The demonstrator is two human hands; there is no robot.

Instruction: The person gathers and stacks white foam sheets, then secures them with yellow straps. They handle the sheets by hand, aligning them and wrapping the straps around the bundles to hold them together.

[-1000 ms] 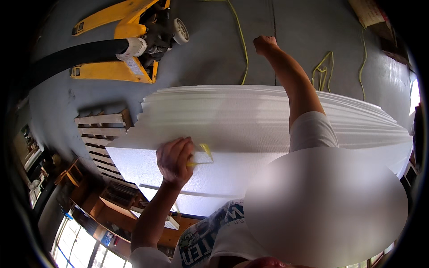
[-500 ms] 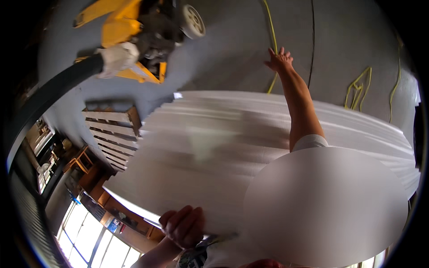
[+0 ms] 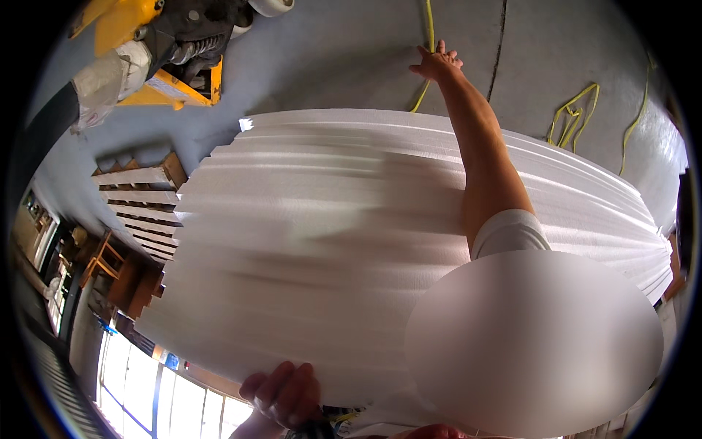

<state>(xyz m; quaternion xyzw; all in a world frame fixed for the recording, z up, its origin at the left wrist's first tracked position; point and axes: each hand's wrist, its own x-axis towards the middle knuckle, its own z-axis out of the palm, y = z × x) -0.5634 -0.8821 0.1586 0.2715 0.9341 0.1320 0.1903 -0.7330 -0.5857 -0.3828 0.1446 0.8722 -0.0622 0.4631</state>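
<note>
1. The white sheets [image 3: 292, 300] are layered in front of the body; their edges are staggered, not yet even.
2. The yellow strap [image 3: 429, 22] is laid on the floor [image 3: 344, 69] beyond the stack; no strap is seen across the top.
3. The left hand [image 3: 285, 395] is curled closed at the near edge; whether anything is gripped cannot be told.
4. The right arm is extended across the stack; the right hand [image 3: 439, 64] is spread, nothing visibly grasped.

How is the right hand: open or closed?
Open: the right hand has fingers spread apart, beyond the white sheets. Whether it touches the yellow strap cannot be told.
</note>
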